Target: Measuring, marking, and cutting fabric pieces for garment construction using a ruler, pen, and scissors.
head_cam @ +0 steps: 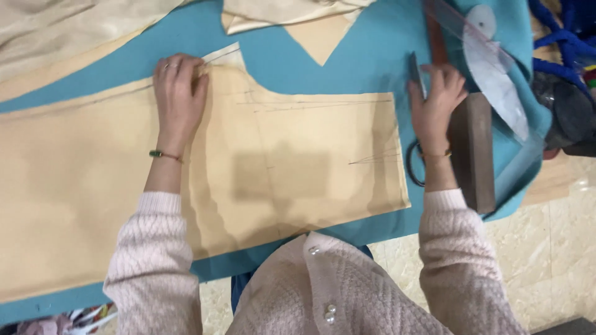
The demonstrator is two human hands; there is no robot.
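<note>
Pressing my left hand [179, 93] flat, fingers spread, on the tan cloth [261, 167], I held nothing. My right hand [434, 99] curled loosely over a dark tool [415, 71] beside the wooden block [473, 149]. Cloth lay smooth on the blue table [347, 62], pencil-lined; lifting my palm might have let it slide and skew.

I see a tan fabric piece [186, 180] with faint pencil lines on a teal table cover [347, 68] — my sleeves [152, 260] are pale pink knit (2 pearly buttons), beside a dark brown wooden block [473, 149].
</note>
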